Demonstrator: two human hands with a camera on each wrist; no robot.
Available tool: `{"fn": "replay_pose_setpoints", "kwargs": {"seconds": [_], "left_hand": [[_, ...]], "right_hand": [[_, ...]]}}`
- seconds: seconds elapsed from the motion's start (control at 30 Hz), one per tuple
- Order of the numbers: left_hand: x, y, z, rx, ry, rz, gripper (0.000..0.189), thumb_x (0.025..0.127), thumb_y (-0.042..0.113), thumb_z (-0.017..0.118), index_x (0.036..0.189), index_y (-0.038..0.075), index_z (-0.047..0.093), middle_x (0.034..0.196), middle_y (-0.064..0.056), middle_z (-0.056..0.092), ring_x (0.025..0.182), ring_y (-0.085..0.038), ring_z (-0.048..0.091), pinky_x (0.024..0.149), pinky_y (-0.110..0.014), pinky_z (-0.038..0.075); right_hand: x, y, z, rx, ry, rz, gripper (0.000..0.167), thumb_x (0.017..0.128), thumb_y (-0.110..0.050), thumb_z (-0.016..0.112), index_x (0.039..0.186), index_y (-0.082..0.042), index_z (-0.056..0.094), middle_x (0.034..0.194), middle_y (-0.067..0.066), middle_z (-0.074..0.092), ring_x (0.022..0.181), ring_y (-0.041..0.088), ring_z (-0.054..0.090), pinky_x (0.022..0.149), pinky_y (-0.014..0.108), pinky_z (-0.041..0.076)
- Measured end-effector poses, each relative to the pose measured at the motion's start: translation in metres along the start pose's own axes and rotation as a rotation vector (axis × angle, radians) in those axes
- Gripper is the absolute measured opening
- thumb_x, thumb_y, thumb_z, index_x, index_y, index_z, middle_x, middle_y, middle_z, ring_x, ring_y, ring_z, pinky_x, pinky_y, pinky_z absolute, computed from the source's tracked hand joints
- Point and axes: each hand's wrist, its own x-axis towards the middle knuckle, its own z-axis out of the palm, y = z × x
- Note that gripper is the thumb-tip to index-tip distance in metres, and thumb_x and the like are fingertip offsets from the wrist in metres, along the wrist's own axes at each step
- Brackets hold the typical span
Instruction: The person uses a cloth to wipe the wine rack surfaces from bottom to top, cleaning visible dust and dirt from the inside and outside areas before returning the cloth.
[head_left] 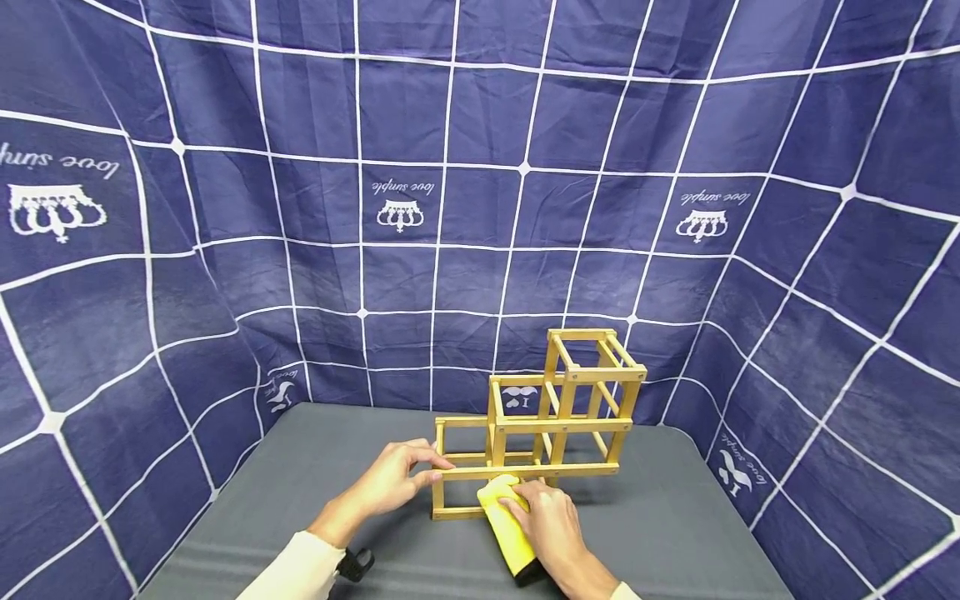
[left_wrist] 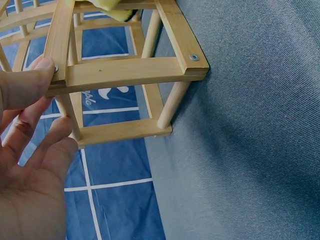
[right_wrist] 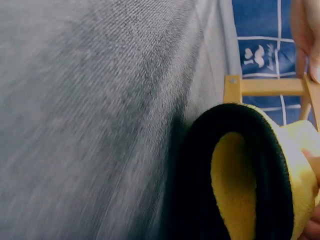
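A stepped wooden rack (head_left: 564, 427) of slats and round dowels stands on the grey surface, its tall end at the right. My left hand (head_left: 393, 477) grips the low left end; in the left wrist view the thumb (left_wrist: 32, 82) lies on the corner of the frame and the fingers reach behind it. My right hand (head_left: 553, 527) holds a yellow cloth (head_left: 508, 532) with a black border against the long front rail. Seen from the right wrist, the cloth (right_wrist: 296, 172) is folded over in a loop, and only part of the right fingers shows.
The grey padded surface (head_left: 330, 450) spreads around the rack. A blue curtain (head_left: 480, 208) with white grid lines hangs behind it and at both sides. A black strap (head_left: 355, 565) is at the left sleeve.
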Motion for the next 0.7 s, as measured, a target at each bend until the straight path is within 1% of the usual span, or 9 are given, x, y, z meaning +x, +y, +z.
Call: {"fn": "replay_pose_setpoints", "kwargs": {"seconds": [0.03,0.07,0.17,0.23,0.3,0.47,0.53,0.6,0.7], "left_hand": [[0.000,0.000,0.000,-0.008,0.003,0.009,0.021,0.103,0.008,0.086,0.118,0.022,0.091,0.106,0.007,0.079,0.090,-0.004,0.061,0.081,-0.025,0.052],[0.001,0.000,0.000,-0.021,0.001,0.018,0.021,0.104,0.007,0.086,0.119,0.021,0.091,0.103,0.007,0.077,0.085,-0.001,0.052,0.076,-0.024,0.046],[0.001,0.000,0.000,-0.035,0.000,0.038,0.021,0.103,0.006,0.086,0.119,0.019,0.091,0.098,0.007,0.074,0.082,0.004,0.046,0.074,-0.021,0.042],[0.001,0.000,-0.001,-0.039,-0.004,0.041,0.020,0.103,0.006,0.086,0.118,0.019,0.091,0.098,0.007,0.074,0.082,0.003,0.046,0.074,-0.021,0.042],[0.000,0.000,-0.002,-0.042,-0.004,0.033,0.020,0.103,0.006,0.086,0.118,0.019,0.091,0.100,0.005,0.076,0.084,0.001,0.048,0.075,-0.022,0.042],[0.001,0.001,-0.002,-0.045,-0.006,0.033,0.020,0.104,0.006,0.085,0.118,0.019,0.091,0.104,0.002,0.079,0.087,-0.001,0.053,0.078,-0.022,0.044],[0.001,0.001,-0.002,-0.036,-0.006,0.044,0.021,0.104,0.006,0.085,0.119,0.020,0.091,0.104,0.002,0.079,0.086,-0.003,0.054,0.077,-0.023,0.046],[0.001,0.000,-0.001,-0.029,-0.002,0.054,0.021,0.104,0.006,0.085,0.119,0.020,0.091,0.104,0.003,0.080,0.086,-0.003,0.055,0.077,-0.023,0.047],[0.002,0.000,0.000,-0.029,0.004,0.054,0.021,0.104,0.006,0.085,0.117,0.020,0.091,0.104,0.004,0.080,0.086,-0.002,0.054,0.077,-0.022,0.046]], "right_hand": [[0.001,-0.001,0.002,-0.016,0.001,-0.010,0.021,0.086,-0.032,0.103,0.094,-0.019,0.089,0.086,-0.005,0.084,0.071,0.016,0.082,0.058,0.030,0.064],[0.002,-0.002,0.004,-0.033,0.002,-0.018,0.021,0.087,-0.033,0.103,0.093,-0.019,0.089,0.084,-0.006,0.081,0.070,0.017,0.081,0.056,0.031,0.062],[0.004,-0.005,0.007,-0.065,0.006,-0.042,0.023,0.086,-0.035,0.102,0.090,-0.019,0.087,0.079,-0.006,0.074,0.066,0.018,0.077,0.053,0.033,0.059],[0.004,-0.007,0.008,-0.080,0.000,-0.053,0.024,0.086,-0.036,0.102,0.089,-0.018,0.086,0.079,-0.005,0.072,0.066,0.020,0.076,0.053,0.034,0.059],[0.004,-0.008,0.008,-0.087,-0.031,-0.054,0.026,0.088,-0.038,0.100,0.091,-0.017,0.086,0.082,-0.004,0.073,0.067,0.022,0.077,0.054,0.036,0.061],[0.001,-0.009,0.009,-0.064,-0.197,0.024,0.028,0.092,-0.041,0.098,0.098,-0.015,0.088,0.091,0.000,0.073,0.069,0.024,0.076,0.052,0.034,0.057],[0.000,-0.008,0.011,-0.058,-0.239,0.044,0.033,0.090,-0.043,0.100,0.095,-0.013,0.086,0.091,0.002,0.071,0.070,0.025,0.075,0.051,0.033,0.057],[0.000,-0.008,0.013,-0.059,-0.255,0.054,0.039,0.086,-0.045,0.103,0.092,-0.012,0.084,0.091,0.003,0.070,0.072,0.027,0.074,0.053,0.034,0.059],[0.002,-0.008,0.014,-0.048,-0.251,0.072,0.039,0.082,-0.043,0.106,0.091,-0.012,0.084,0.089,0.004,0.071,0.072,0.027,0.075,0.054,0.035,0.060]]}}
